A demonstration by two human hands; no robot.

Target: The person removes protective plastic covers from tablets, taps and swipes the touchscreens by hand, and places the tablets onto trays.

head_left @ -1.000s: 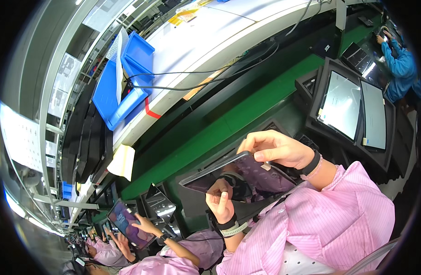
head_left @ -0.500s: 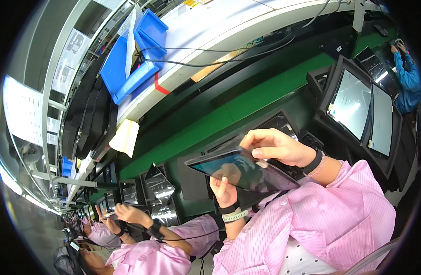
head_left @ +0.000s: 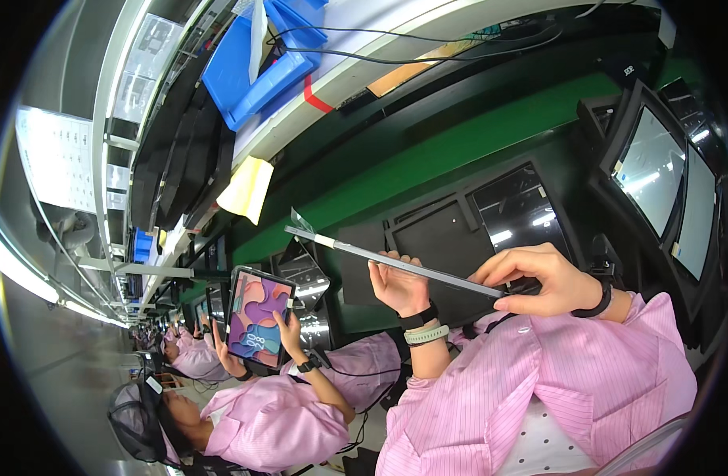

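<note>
A thin grey tablet (head_left: 411, 264) is held in front of me, seen nearly edge-on, so its screen is hidden. My right hand (head_left: 542, 278) grips its near right end between thumb and fingers. Below the middle of the tablet, my left hand (head_left: 401, 287) supports it with bent fingers, partly covered by its edge. A small pale sticker (head_left: 324, 240) sits on the edge toward the far left end, where a bit of clear film (head_left: 302, 220) sticks up. Black bands circle both wrists; a pale green one (head_left: 427, 335) is also on the left.
Beyond my hands, black foam trays (head_left: 439, 234) hold dark glossy panels (head_left: 523, 208). More trays with tablets (head_left: 653, 174) stand to the right. A co-worker at left holds a tablet with a lit screen (head_left: 258, 317). Blue bins (head_left: 257, 71) and a yellow cloth (head_left: 247, 190) are on the bench.
The tablet has tipped from showing its glossy face to nearly edge-on. My right hand has shifted to its right end. The co-worker now holds a lit tablet upright.
</note>
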